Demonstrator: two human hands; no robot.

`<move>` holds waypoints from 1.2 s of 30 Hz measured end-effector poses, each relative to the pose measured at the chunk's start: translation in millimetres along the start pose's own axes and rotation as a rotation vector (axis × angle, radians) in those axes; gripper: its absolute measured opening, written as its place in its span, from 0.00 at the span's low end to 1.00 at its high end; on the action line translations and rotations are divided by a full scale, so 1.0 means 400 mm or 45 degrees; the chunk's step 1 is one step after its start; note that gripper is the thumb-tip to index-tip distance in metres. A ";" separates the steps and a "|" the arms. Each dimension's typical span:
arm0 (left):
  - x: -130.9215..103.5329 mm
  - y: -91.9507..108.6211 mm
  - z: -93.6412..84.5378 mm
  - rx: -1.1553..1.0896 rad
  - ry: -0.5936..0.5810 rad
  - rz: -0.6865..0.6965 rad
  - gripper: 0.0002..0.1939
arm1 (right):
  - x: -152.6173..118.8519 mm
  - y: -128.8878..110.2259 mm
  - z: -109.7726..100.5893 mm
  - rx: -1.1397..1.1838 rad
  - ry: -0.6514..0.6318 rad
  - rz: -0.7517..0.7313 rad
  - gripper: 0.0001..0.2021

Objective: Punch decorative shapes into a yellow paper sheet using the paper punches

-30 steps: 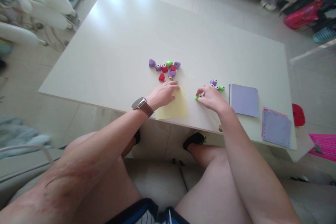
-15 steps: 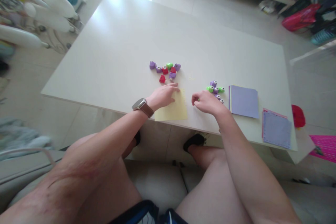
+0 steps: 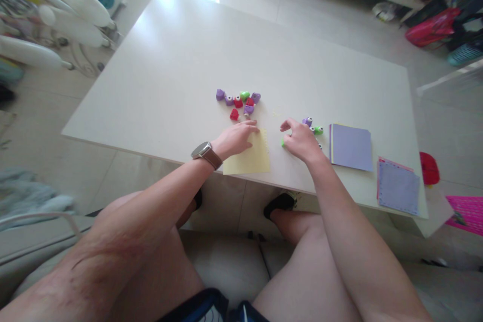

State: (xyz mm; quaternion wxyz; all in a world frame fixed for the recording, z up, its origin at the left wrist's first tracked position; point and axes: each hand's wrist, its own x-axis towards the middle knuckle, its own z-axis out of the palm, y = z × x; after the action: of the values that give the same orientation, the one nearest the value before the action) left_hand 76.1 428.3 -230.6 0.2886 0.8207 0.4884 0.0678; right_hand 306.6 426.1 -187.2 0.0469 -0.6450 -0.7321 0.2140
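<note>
My left hand (image 3: 238, 138), with a watch on its wrist, rests with fingers stretched over a yellow sheet of paper (image 3: 249, 163). Small notches run along the sheet's right edge. Just beyond the fingertips lies a loose group of small paper punches: red ones (image 3: 234, 114), purple ones (image 3: 220, 94) and a green one (image 3: 245, 95). My right hand (image 3: 300, 140) is over the table with thumb and index finger apart. Beside its thumb sits a green punch (image 3: 283, 143), partly hidden. More punches, purple (image 3: 307, 121) and green (image 3: 319, 130), show behind this hand, which covers some of them.
A stack of purple paper (image 3: 350, 147) lies to the right on the white table (image 3: 226, 45). Nearer the right corner is another pile of sheets with punched edges (image 3: 398, 186). Tiny yellow scraps (image 3: 276, 113) lie between the two punch groups.
My right hand's curled fingers have spread and lifted away, leaving the green punch by the thumb. My left hand stays on the yellow sheet.
</note>
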 end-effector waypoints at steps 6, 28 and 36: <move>-0.001 -0.003 0.003 -0.007 0.008 0.009 0.29 | 0.000 -0.004 -0.004 -0.110 -0.249 0.030 0.12; -0.004 0.003 -0.001 -0.019 0.006 -0.003 0.29 | 0.000 -0.001 -0.004 -0.168 -0.180 0.042 0.11; -0.003 0.002 0.000 -0.009 0.011 0.006 0.29 | 0.003 -0.001 0.003 -0.176 -0.139 -0.012 0.21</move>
State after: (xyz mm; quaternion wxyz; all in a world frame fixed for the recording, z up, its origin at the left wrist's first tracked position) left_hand 76.1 427.1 -230.1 0.2891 0.8205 0.4876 0.0737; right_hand 305.5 426.9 -188.3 -0.0369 -0.6308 -0.7495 0.1976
